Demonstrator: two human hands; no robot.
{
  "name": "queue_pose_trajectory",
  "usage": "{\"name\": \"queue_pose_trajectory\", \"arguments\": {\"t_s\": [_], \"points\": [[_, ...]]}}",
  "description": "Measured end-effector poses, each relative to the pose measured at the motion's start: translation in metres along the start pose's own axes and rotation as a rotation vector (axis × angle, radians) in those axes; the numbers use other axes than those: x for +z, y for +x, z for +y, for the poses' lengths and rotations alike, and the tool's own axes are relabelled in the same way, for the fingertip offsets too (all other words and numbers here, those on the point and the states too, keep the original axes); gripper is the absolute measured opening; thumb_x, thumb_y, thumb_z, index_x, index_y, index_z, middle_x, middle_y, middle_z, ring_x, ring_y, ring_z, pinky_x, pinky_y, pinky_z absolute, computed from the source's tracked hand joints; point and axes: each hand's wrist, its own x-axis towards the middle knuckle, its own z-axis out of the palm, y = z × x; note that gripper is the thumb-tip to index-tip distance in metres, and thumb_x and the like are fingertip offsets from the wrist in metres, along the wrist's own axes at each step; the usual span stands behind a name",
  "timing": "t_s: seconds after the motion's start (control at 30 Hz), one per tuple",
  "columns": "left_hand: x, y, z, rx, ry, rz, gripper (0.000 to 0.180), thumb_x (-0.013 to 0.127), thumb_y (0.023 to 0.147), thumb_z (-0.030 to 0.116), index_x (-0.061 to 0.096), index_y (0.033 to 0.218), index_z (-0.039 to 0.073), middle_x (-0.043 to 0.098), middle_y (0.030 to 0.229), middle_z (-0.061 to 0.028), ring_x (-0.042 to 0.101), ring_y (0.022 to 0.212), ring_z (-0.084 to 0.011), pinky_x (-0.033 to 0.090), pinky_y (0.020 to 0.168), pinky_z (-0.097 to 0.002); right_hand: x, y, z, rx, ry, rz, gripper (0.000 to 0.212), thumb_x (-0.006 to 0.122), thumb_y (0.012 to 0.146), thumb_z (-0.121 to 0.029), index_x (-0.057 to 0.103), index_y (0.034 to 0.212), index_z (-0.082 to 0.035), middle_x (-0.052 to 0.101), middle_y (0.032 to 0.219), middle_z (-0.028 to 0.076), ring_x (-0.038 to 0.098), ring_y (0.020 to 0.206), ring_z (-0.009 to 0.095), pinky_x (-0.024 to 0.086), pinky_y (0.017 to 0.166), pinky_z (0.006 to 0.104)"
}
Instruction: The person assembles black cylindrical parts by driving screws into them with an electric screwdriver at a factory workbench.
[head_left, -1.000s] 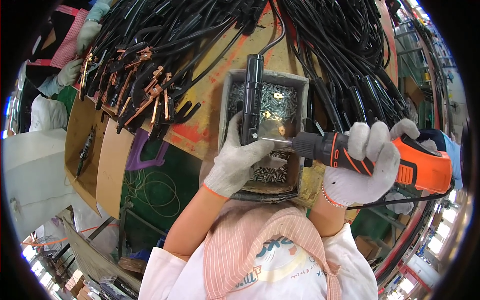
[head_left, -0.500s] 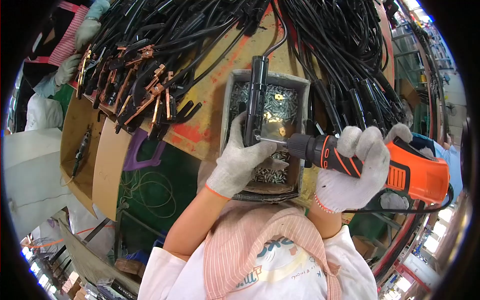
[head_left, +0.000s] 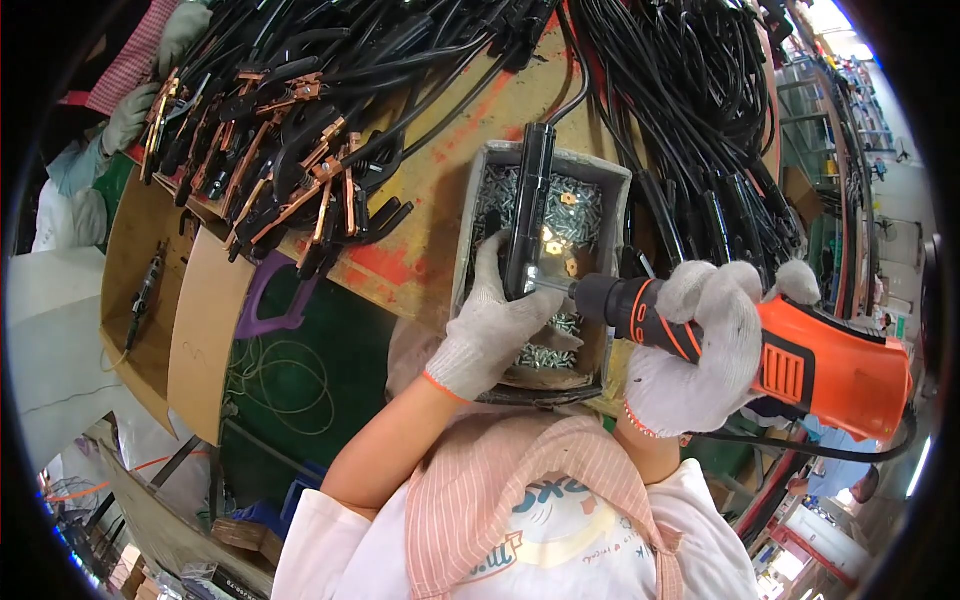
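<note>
My left hand [head_left: 492, 328], in a white knit glove, is closed around the lower end of a black tubular handle [head_left: 532, 200], which stands almost lengthwise over a box of screws [head_left: 622, 190]. A black cable leads off the handle's far end. In my gloved right hand [head_left: 712, 345] is an orange and black electric screwdriver [head_left: 838, 368], pointing left. Its bit meets the side of the handle near my left thumb; whether a screw sits at the tip I cannot make out. Several small brass-coloured plates [head_left: 570, 267] lie among the silver screws [head_left: 575, 222].
Black cables with copper-jawed clamps [head_left: 325, 172] are heaped at the far left, more black handles with cables [head_left: 715, 215] at the right. A co-worker's gloved hand [head_left: 130, 118] is at the far left edge. Below are a cardboard box [head_left: 205, 335] and a purple stool [head_left: 268, 300].
The view has shifted slightly, so the box, handle and hands sit a little further right and lower. The screwdriver's rear end has tipped slightly toward me; its bit stays at the handle.
</note>
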Motion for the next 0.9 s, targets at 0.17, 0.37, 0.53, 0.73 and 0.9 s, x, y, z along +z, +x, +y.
{"name": "queue_pose_trajectory", "arguments": {"t_s": [0.17, 0.37, 0.53, 0.73, 0.9], "points": [[-0.008, 0.004, -0.003, 0.021, -0.054, -0.051, 0.083, 0.069, 0.087, 0.006, 0.015, 0.15, 0.008, 0.056, 0.127, -0.0119, 0.064, 0.104, -0.0257, 0.064, 0.068, -0.0411, -0.001, 0.005, 0.009, -0.004, 0.04, -0.004, 0.049, 0.063, 0.088, 0.003, 0.03, 0.12, -0.016, 0.061, 0.077, 0.008, 0.061, 0.061, 0.022, 0.054, 0.06, 0.0345], [-0.001, -0.002, 0.0, 0.041, 0.0, -0.062, 0.079, 0.07, 0.087, 0.005, 0.02, 0.148, 0.01, 0.057, 0.125, -0.011, 0.064, 0.103, -0.0251, 0.064, 0.07, -0.0412, -0.004, 0.01, 0.0, -0.038, 0.037, -0.062, 0.047, 0.06, 0.085, 0.01, 0.031, 0.119, -0.008, 0.059, 0.08, 0.009, 0.062, 0.061, 0.022, 0.054, 0.061, 0.0338], [-0.006, 0.0, -0.009, 0.061, 0.038, -0.056, 0.076, 0.073, 0.085, 0.007, 0.026, 0.144, 0.012, 0.058, 0.122, -0.0094, 0.065, 0.104, -0.0265, 0.063, 0.07, -0.0422, -0.004, -0.001, 0.0, -0.095, -0.054, 0.077, 0.068, 0.053, 0.086, 0.009, 0.021, 0.142, -0.014, 0.052, 0.077, 0.007, 0.053, 0.058, 0.018, 0.051, 0.06, 0.0326], [0.011, -0.022, -0.013, 0.071, 0.033, -0.148, 0.068, 0.065, 0.088, 0.003, 0.023, 0.142, 0.008, 0.062, 0.118, -0.0151, 0.067, 0.099, -0.0281, 0.064, 0.067, -0.0434, -0.061, -0.017, -0.051, -0.061, 0.198, 0.308, 0.051, 0.054, 0.088, 0.005, 0.03, 0.129, -0.014, 0.051, 0.072, 0.006, 0.051, 0.057, 0.016, 0.047, 0.053, 0.0312], [0.088, -0.04, 0.001, -0.018, 0.097, -0.19, 0.055, 0.063, 0.09, 0.004, 0.031, 0.134, 0.009, 0.063, 0.114, -0.0178, 0.07, 0.095, -0.03, 0.062, 0.06, -0.0377, -0.124, -0.013, -0.088, -0.443, 0.001, 0.425, 0.048, 0.051, 0.09, -0.007, 0.035, 0.135, 0.002, 0.033, 0.073, 0.001, 0.033, 0.061, 0.011, 0.027, 0.056, 0.0242]]}}
